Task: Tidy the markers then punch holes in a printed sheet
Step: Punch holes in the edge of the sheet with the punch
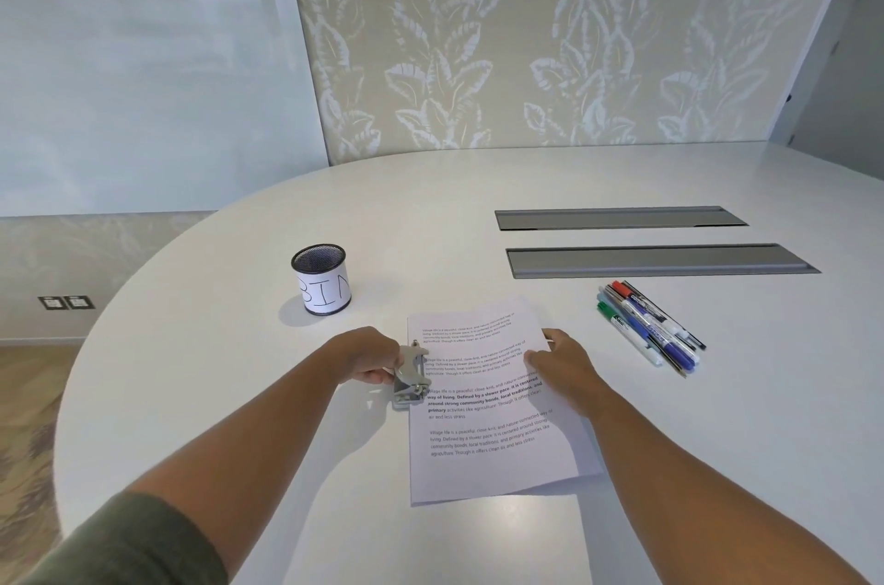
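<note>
On the white worktop [669, 417], a mesh pen cup [321, 279] labelled "BIN" stands beyond and left of the left hand [368, 357]. That hand's grip is closed around a metal hole punch [410, 376], set at the left edge of the printed sheet [488, 402]. The right hand [562, 362] lies flat and open on the sheet, pinning it. Well right of that hand, whiteboard markers [650, 327] lie bunched together.

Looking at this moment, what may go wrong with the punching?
The printed sheet lies slightly askew to the hole punch at its left edge, so holes may come out uneven. The right hand only rests flat on it; the paper might slip when the left hand presses.
</note>
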Available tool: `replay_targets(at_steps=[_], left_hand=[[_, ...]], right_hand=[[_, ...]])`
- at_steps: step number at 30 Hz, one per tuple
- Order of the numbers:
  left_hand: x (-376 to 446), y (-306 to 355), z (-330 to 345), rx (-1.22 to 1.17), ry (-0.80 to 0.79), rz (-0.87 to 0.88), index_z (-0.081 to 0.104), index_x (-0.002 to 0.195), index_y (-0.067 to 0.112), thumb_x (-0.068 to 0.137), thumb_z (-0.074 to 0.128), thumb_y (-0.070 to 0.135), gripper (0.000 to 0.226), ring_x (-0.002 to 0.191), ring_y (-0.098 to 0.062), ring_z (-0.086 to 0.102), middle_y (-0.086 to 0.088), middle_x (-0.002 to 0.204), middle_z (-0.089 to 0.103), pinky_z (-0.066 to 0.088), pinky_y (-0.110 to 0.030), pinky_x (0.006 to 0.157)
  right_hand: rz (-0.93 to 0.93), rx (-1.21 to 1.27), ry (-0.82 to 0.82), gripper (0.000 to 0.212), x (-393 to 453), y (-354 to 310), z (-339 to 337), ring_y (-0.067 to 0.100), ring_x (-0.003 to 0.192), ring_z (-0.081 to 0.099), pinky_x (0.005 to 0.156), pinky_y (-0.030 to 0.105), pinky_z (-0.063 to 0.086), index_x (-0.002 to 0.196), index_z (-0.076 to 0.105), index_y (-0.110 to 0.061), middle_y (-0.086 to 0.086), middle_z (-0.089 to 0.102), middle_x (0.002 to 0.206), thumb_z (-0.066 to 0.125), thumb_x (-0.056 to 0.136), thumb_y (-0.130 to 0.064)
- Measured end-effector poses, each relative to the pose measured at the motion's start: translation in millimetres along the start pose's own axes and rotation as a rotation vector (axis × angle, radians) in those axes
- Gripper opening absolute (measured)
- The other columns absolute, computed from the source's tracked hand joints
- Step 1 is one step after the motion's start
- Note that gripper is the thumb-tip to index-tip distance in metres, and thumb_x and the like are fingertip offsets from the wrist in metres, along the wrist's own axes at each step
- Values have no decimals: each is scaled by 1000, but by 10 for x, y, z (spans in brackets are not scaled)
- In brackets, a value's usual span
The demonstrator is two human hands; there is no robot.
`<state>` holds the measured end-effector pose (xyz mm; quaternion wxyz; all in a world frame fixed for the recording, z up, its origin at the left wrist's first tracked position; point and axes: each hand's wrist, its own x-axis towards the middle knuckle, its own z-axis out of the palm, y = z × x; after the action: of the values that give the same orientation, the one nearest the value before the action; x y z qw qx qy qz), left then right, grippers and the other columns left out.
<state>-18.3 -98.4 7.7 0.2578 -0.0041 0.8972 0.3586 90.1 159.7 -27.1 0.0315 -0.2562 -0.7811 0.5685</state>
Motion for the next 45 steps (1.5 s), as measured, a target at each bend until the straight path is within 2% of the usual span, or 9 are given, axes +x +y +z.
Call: replay_targets(at_steps=[5, 13, 17, 24, 28, 33, 38, 41, 45], left_hand=[[6, -2, -5, 23, -2, -4, 62, 87, 7, 93, 55, 11, 9, 68, -10, 66, -12, 107, 76, 53, -18, 69], [-25, -1, -8, 6, -41, -22, 62, 96, 4, 94, 55, 10, 9, 83, -14, 71, -10, 101, 75, 56, -20, 73], [-45, 1, -29, -43, -64, -46, 62, 91, 6, 91, 56, 9, 7, 74, -11, 70, -2, 83, 73, 58, -18, 67], [-27, -63, -42, -122, -71, -46, 71, 106, 8, 92, 63, 25, 23, 83, -12, 73, -4, 105, 76, 60, -20, 73], [-26, -82, -27, -166, -88, -55, 71, 107, 8, 93, 64, 28, 25, 94, -14, 74, -5, 100, 78, 61, -23, 79], [-13, -95, -11, -163, -81, -55, 71, 103, 8, 89, 68, 30, 26, 84, -12, 75, -4, 97, 78, 60, -20, 67], [9, -114, 22, -165, -59, -52, 71, 97, 8, 86, 73, 26, 21, 66, -8, 72, -4, 90, 78, 56, -17, 55], [15, -141, 45, -190, -47, -64, 69, 101, 6, 86, 74, 20, 21, 70, -10, 72, -7, 97, 77, 58, -18, 60], [-28, -170, 67, -294, -51, -84, 67, 109, -3, 88, 75, 13, 28, 66, -11, 72, -10, 92, 76, 55, -17, 47]], right_hand=[[-1, 4, 7, 45, 12, 17, 1, 21, 99, 65, 73, 31, 53, 130, 52, -16, 3, 66, 116, 56, 86, -8], [1, -14, 54, 49, 106, 70, 37, 22, 99, 66, 84, 37, 56, 134, 51, -16, 3, 65, 118, 58, 86, -12], [-40, -286, 162, 55, 162, 67, 72, 26, 114, 60, 92, 37, 51, 137, 50, -13, 7, 59, 132, 64, 87, -29], [-175, -642, 335, 50, 162, 215, 178, 25, 129, 40, 101, 44, 37, 131, 54, -15, 4, 49, 137, 55, 91, -46], [-286, -746, 283, 49, 142, 335, 245, 20, 141, 28, 113, 43, 25, 130, 56, -22, -1, 43, 149, 51, 92, -52], [-316, -732, 172, 41, 96, 436, 366, 18, 150, 14, 122, 47, 0, 127, 56, -32, -2, 30, 159, 43, 95, -52], [-336, -787, 154, 44, 74, 438, 351, 20, 151, 12, 123, 47, 1, 132, 53, -32, -2, 26, 162, 37, 97, -52], [-338, -811, 146, 45, 60, 438, 367, 20, 152, 10, 123, 47, 1, 135, 51, -31, -2, 24, 162, 34, 98, -52], [-335, -823, 141, 46, 66, 456, 367, 21, 152, 9, 123, 46, 1, 135, 50, -32, -2, 23, 163, 32, 98, -52]])
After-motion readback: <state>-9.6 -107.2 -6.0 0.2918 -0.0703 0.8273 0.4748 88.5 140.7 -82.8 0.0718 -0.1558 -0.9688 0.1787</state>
